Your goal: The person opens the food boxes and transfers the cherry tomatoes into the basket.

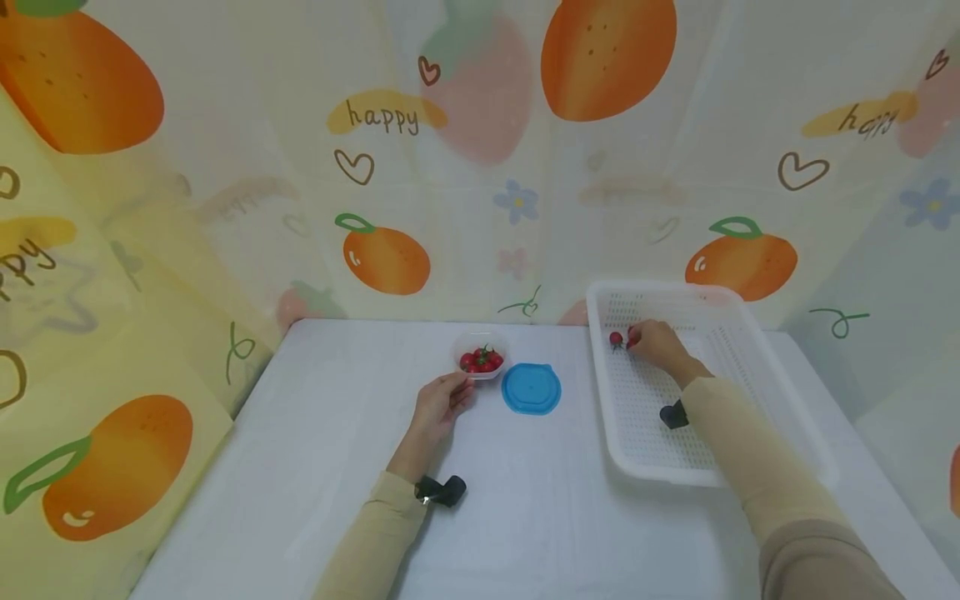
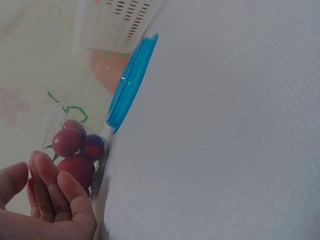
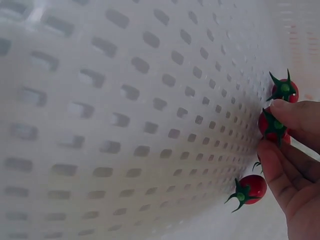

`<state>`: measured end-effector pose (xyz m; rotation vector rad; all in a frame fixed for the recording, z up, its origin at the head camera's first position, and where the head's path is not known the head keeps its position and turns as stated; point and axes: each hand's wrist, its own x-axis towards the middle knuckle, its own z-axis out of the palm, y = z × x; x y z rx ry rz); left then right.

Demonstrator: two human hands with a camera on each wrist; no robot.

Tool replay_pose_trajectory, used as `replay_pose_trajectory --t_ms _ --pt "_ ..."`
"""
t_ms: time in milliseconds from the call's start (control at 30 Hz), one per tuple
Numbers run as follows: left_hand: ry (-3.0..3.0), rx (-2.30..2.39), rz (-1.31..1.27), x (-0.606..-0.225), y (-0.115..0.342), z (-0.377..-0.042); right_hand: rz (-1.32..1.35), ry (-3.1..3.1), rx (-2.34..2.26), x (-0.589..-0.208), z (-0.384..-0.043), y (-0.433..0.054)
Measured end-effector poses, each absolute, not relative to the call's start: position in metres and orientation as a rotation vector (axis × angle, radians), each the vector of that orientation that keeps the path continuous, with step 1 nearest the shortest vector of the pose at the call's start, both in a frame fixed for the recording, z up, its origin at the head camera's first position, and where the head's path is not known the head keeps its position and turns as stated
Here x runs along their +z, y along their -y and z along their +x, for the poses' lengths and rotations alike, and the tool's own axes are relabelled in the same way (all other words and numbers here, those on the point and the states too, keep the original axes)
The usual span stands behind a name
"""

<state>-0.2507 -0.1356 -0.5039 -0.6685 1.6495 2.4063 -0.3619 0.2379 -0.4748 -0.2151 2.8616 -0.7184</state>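
Cherry tomatoes (image 1: pixel 482 360) sit in a clear container (image 1: pixel 474 339) at one o'clock from the left hand (image 1: pixel 441 404) in the head view. Left-wrist view: fingers (image 2: pixel 72 192) loosely bent, thumb (image 2: pixel 14 180) apart. Right-wrist view: right hand (image 3: pixel 300 192) pinches one tomato (image 3: pixel 270 125) in a perforated basket (image 3: pixel 150 100), another tomato (image 3: pixel 254 187) at seven o'clock.

We note diffuse head-view light, soft shadow beside the left sleeve (image 1: pixel 382 529), dimmer wrist views, basket (image 3: pixel 52 155) blurred near lens
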Motion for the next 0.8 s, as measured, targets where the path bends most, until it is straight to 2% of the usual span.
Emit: replay_pose_trajectory --t_ms 400,800 --pt "-1.66 2.39 -0.699 -0.505 0.134 -0.252 -0.156 -2.785 -0.749 -0.464 -0.357 -0.245" --pt "-1.646 2.407 -0.699 -0.507 0.134 -0.253 -0.228 -2.804 -0.742 -0.431 -0.351 -0.252"
